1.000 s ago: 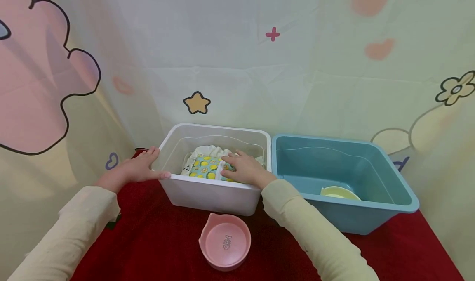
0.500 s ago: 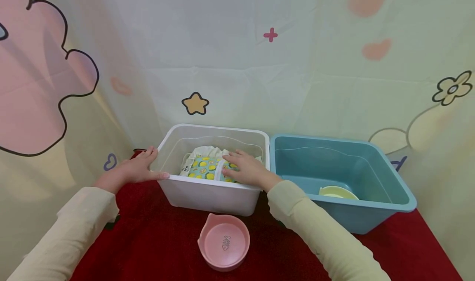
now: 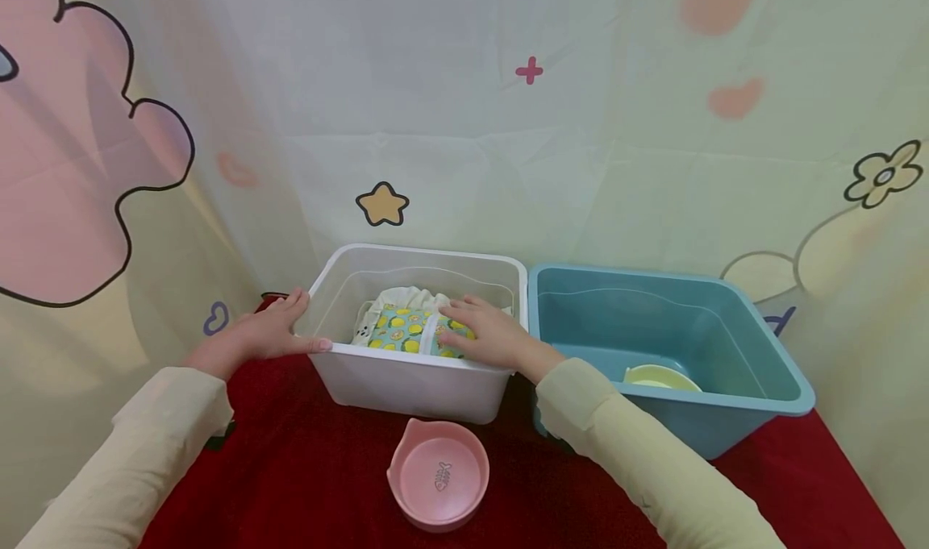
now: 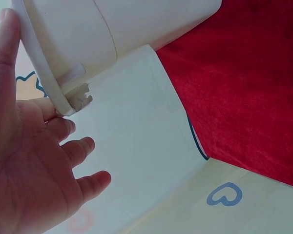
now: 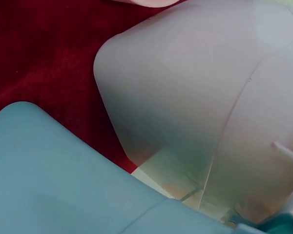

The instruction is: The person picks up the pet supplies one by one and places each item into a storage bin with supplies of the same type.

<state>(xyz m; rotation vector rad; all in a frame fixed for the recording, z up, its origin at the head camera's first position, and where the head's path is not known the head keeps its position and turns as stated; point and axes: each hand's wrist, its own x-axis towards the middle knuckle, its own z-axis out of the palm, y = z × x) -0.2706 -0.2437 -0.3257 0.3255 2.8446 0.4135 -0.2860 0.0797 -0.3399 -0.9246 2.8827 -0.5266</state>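
Both grips lie loose, pinching nothing: left hand (image 3: 264, 333) on the near-left corner of the white bin (image 3: 414, 384), right hand (image 3: 492, 335) over lemon-print cloth (image 3: 397, 330) inside (contact unclear); a sideways shove might skid the bin.

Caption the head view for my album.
Left hand on a white rectangular plastic tub, right hand over pale-blue lemon-print cloth inside.
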